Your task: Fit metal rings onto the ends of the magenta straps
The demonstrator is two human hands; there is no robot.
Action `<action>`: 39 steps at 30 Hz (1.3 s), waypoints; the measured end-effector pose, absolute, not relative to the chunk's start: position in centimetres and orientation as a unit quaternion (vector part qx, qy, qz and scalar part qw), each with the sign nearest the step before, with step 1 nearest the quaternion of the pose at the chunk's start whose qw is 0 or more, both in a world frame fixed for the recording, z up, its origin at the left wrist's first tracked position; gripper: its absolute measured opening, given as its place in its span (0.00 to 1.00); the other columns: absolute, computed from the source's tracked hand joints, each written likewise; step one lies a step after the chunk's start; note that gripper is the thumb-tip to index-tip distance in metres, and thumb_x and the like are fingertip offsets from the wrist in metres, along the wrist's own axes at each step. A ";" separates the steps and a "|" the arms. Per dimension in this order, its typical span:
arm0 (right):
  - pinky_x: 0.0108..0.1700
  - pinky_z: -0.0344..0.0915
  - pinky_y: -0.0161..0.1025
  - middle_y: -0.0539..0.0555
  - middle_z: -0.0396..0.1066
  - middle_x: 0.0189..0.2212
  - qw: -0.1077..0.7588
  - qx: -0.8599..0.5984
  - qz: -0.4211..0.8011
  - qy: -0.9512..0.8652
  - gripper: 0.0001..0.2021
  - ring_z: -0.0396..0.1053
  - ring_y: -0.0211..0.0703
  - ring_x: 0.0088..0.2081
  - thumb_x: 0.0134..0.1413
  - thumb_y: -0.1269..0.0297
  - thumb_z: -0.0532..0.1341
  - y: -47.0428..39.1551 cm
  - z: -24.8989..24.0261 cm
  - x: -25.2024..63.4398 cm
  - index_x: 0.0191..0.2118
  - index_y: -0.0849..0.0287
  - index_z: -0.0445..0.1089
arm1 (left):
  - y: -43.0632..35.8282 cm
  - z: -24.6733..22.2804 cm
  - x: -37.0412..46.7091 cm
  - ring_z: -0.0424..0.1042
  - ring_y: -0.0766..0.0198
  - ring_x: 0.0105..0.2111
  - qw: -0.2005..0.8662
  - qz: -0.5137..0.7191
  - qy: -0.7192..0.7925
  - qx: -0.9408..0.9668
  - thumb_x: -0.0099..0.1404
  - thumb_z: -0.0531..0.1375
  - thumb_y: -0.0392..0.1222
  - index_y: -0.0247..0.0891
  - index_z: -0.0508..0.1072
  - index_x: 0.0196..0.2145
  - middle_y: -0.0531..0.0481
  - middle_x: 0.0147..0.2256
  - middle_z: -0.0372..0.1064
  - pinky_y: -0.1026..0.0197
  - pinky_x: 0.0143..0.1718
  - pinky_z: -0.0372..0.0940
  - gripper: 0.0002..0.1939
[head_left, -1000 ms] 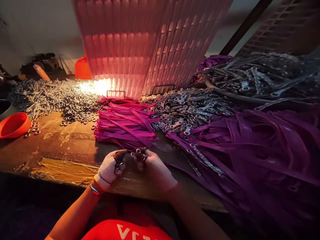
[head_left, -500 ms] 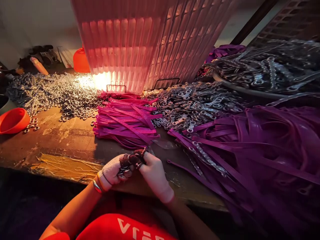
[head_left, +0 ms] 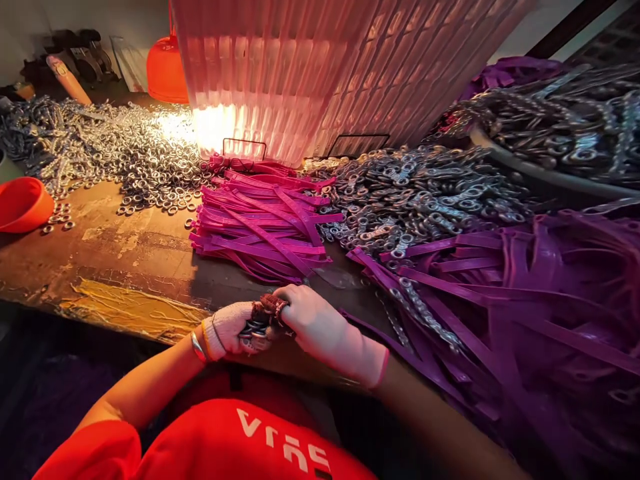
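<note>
L hand [head_left: 235, 329] gloved, clutching sm. metal rings [head_left: 254, 328] in curled fingers, over front edge of tbl [head_left: 135, 243]. R hand [head_left: 325, 327] gloved, fingers bent, meeting L fingertips; can't tell if gripping anything. Just beyond: magenta strips [head_left: 260, 227], stacked; purple straps [head_left: 540, 300] to rt. Behind: ring heap [head_left: 155, 183] lt, link heap [head_left: 420, 200] rt. Far: ribbed panel [head_left: 265, 73], red lamp [head_left: 167, 70] beside.

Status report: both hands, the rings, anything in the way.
Left hand closed on rings. Right hand up against it, fingertips hidden. Purple strips just beyond, not blocking hands.
</note>
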State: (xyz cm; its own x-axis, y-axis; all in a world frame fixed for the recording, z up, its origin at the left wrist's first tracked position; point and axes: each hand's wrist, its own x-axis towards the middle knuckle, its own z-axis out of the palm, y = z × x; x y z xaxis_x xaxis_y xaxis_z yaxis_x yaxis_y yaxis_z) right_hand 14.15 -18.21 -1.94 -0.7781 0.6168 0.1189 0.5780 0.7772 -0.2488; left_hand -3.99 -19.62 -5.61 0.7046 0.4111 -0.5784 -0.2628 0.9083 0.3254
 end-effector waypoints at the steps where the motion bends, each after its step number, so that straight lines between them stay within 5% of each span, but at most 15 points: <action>1: 0.40 0.62 0.44 0.61 0.73 0.39 0.069 -0.311 0.094 -0.943 0.12 0.68 0.50 0.39 0.49 0.78 0.57 -18.0 -1.5 14.3 0.38 0.61 0.74 | -19.6 -5.4 -4.0 0.54 0.72 0.12 0.918 0.174 0.341 0.108 0.60 0.59 0.44 0.35 0.65 0.22 0.53 0.17 0.58 0.70 0.10 0.43 0.13; 5: 0.35 0.58 0.41 0.59 0.72 0.30 0.055 -0.357 0.136 -0.923 0.02 0.65 0.46 0.32 0.49 0.69 0.60 -17.7 -0.4 15.4 0.29 0.59 0.71 | -19.9 -4.0 -4.4 0.55 0.74 0.12 0.898 0.191 0.367 0.150 0.61 0.60 0.46 0.33 0.69 0.27 0.54 0.19 0.60 0.71 0.10 0.42 0.12; 9: 0.29 0.54 0.36 0.51 0.70 0.24 0.120 -0.430 0.345 -0.825 0.16 0.63 0.39 0.27 0.61 0.60 0.53 -17.6 -0.5 16.1 0.25 0.58 0.68 | -20.0 -3.2 -5.5 0.62 0.75 0.16 0.851 0.287 0.387 0.207 0.59 0.66 0.43 0.34 0.73 0.42 0.51 0.28 0.69 0.73 0.11 0.44 0.15; 12: 0.28 0.55 0.34 0.49 0.70 0.24 0.164 -0.466 0.443 -0.748 0.20 0.63 0.39 0.27 0.62 0.53 0.53 -17.5 -1.0 15.7 0.25 0.58 0.69 | -19.5 -3.8 -6.4 0.68 0.69 0.19 0.876 0.298 0.356 0.131 0.63 0.63 0.50 0.33 0.73 0.44 0.46 0.31 0.72 0.73 0.11 0.46 0.18; 15: 0.29 0.56 0.35 0.51 0.71 0.24 0.204 -0.483 0.423 -0.739 0.17 0.62 0.39 0.28 0.59 0.55 0.56 -17.7 -1.6 14.7 0.24 0.58 0.69 | -18.9 -4.4 -7.2 0.70 0.62 0.20 0.892 0.293 0.340 0.050 0.67 0.55 0.56 0.31 0.72 0.41 0.43 0.28 0.71 0.71 0.10 0.47 0.22; 23: 0.27 0.48 0.35 0.48 0.62 0.19 0.167 -0.501 0.379 -0.760 0.18 0.56 0.36 0.25 0.57 0.56 0.54 -18.0 -1.0 13.4 0.20 0.58 0.64 | -19.1 -4.1 -6.9 0.69 0.66 0.19 0.874 0.306 0.370 0.079 0.61 0.60 0.40 0.31 0.74 0.43 0.47 0.27 0.70 0.71 0.10 0.48 0.14; 29: 0.27 0.44 0.36 0.48 0.62 0.18 0.083 -0.506 0.339 -0.789 0.19 0.54 0.35 0.24 0.58 0.56 0.54 -17.6 0.1 12.8 0.20 0.59 0.67 | -19.5 -3.9 -5.8 0.61 0.72 0.14 0.832 0.292 0.409 0.233 0.61 0.62 0.59 0.31 0.72 0.33 0.52 0.22 0.65 0.71 0.10 0.47 0.23; 35: 0.30 0.47 0.36 0.52 0.70 0.24 0.050 -0.449 0.224 -0.864 0.08 0.59 0.37 0.27 0.49 0.71 0.56 -16.9 0.4 12.9 0.22 0.59 0.65 | -19.8 -2.8 -5.9 0.57 0.74 0.14 0.777 0.285 0.403 0.391 0.62 0.61 0.58 0.34 0.68 0.30 0.55 0.21 0.62 0.71 0.11 0.49 0.21; 39: 0.31 0.48 0.37 0.53 0.69 0.24 0.059 -0.370 0.171 -0.911 0.07 0.59 0.38 0.26 0.48 0.70 0.57 -16.9 0.2 13.7 0.23 0.59 0.66 | -19.8 -2.4 -5.5 0.55 0.75 0.13 0.795 0.302 0.394 0.349 0.60 0.62 0.57 0.36 0.66 0.30 0.57 0.20 0.60 0.71 0.11 0.47 0.20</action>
